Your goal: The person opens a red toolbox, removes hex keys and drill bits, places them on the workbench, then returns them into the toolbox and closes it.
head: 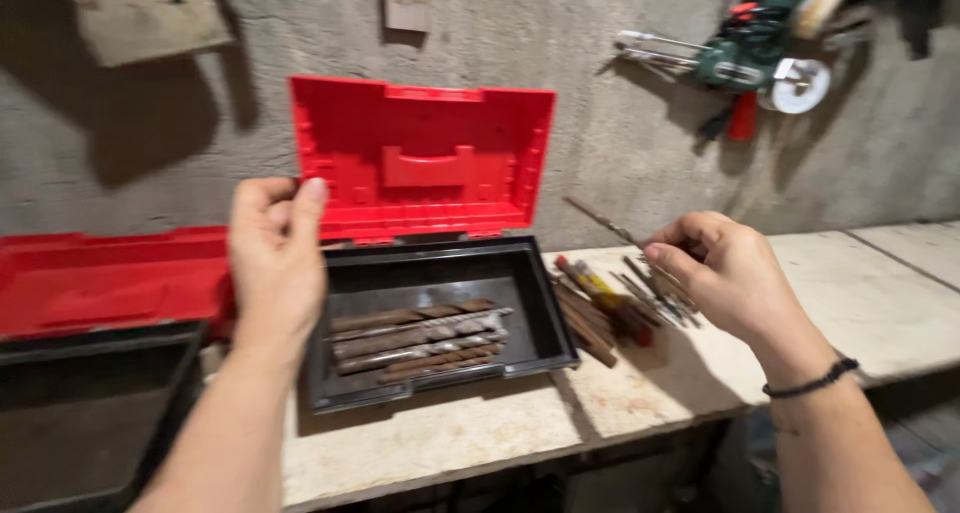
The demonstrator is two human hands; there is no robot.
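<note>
left hand (275, 258) grips the red lid (425, 158) edge of the toolbox, right hand (720, 273) pinches a thin drill bit (600, 218).

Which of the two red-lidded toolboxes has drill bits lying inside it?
The middle toolbox, between both hands; rusty drill bits lie in its tray. The left toolbox looks empty.

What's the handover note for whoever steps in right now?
Left hand: raised at the left corner of the open red lid; contact unclear.
Right hand: fingers closed on a thin drill bit, above the loose pile of bits on the workbench.
Black toolbox tray: several rusty drill bits already lying inside.
Left: the pile beside the toolbox is still out. A second open red-lidded box sits far left.
</note>
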